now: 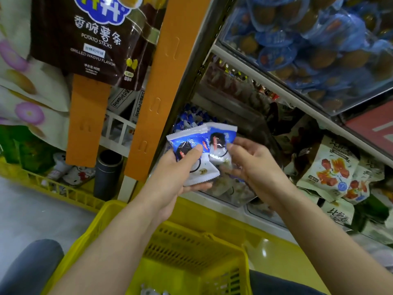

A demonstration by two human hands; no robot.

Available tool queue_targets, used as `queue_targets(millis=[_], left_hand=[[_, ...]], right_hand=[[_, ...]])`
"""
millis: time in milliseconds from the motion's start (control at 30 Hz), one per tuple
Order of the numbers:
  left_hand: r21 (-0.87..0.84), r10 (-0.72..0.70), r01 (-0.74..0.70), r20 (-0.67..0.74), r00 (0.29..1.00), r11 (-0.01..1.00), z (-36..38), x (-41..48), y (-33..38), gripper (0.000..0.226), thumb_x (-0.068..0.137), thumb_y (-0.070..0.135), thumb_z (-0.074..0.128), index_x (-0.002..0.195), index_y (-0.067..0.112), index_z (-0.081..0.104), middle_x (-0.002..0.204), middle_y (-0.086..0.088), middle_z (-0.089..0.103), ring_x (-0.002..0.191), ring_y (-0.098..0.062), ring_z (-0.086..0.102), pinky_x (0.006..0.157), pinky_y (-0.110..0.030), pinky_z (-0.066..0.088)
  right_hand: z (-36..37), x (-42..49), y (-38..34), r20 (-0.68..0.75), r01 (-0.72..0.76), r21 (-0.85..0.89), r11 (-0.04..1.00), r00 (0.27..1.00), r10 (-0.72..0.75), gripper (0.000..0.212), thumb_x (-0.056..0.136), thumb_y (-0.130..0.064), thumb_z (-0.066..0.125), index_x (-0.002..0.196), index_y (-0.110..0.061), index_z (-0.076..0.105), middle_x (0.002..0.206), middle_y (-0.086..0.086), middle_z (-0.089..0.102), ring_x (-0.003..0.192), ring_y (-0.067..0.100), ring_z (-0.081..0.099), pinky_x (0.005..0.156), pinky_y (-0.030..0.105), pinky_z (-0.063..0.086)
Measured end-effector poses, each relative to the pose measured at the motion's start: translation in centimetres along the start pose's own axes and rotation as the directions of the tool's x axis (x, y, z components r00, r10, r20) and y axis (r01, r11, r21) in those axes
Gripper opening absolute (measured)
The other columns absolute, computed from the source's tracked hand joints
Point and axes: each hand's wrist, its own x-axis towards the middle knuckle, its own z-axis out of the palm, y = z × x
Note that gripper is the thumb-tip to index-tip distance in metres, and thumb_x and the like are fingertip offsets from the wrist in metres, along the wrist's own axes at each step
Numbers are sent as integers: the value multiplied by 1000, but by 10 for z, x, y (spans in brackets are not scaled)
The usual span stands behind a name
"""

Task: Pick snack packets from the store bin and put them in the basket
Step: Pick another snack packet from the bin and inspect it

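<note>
My left hand [180, 167] grips a blue-and-white snack packet [204, 169], thumb across its front. A second packet of the same kind [220, 141] stands just right of it, and my right hand [253, 160] pinches its lower edge. Both hands hover in front of the store bin [229, 192], which holds more of these packets behind a clear front wall. The yellow basket [176, 245] sits directly below my forearms, and a pale packet shows at its bottom edge [148, 291].
An orange cardboard display post [148, 116] rises left of the bin, with a brown potato-sticks bag [95, 39] hanging above. Bins of beige packets [331, 169] lie to the right and blue packs [308, 43] above. A yellow crate [42, 184] stands on the floor at left.
</note>
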Motion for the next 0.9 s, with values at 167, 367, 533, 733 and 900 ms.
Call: queue_targets(millis=[167, 367, 533, 733, 900], left_hand=[[-2, 3, -3, -96, 995, 1000, 0, 6, 2, 29, 91, 23, 55, 120, 18, 54, 87, -1, 72, 67, -14, 70, 51, -25, 54], [6, -24, 26, -133, 991, 1000, 1, 12, 1, 28, 90, 20, 56, 118, 21, 54, 91, -2, 70, 64, -13, 70, 49, -27, 55], [23, -13, 16, -140, 990, 1000, 3, 14, 1, 20, 91, 21, 56, 111, 25, 55, 96, -2, 69, 67, -12, 70, 50, -27, 55], [68, 24, -17, -97, 995, 998, 5, 11, 4, 17, 92, 22, 54, 109, 26, 56, 99, -2, 69, 80, -18, 70, 52, -25, 54], [109, 38, -29, -86, 996, 994, 4, 9, 4, 24, 92, 21, 54, 116, 23, 53, 102, -2, 69, 80, -17, 70, 53, -26, 56]], right_hand=[[-26, 58, -5, -392, 93, -387, 917, 884, -255, 28, 94, -21, 52, 117, -5, 52, 91, 2, 63, 74, 17, 61, 61, 26, 48], [-44, 115, 19, -290, -31, -837, 546, 872, -395, 22, 94, -15, 49, 110, -1, 54, 98, 14, 58, 83, 24, 54, 70, 30, 38], [-56, 130, 41, -247, -148, -871, 469, 956, -157, 26, 88, -12, 59, 112, -4, 55, 96, 3, 52, 80, 15, 49, 71, 28, 39], [-57, 145, 44, -221, -161, -870, 466, 972, -78, 17, 90, -15, 58, 100, -2, 58, 88, 8, 54, 76, 16, 50, 59, 22, 36], [-51, 156, 52, -229, -197, -823, 532, 973, 7, 21, 93, -11, 52, 111, -1, 58, 104, 16, 60, 89, 22, 56, 70, 26, 39]])
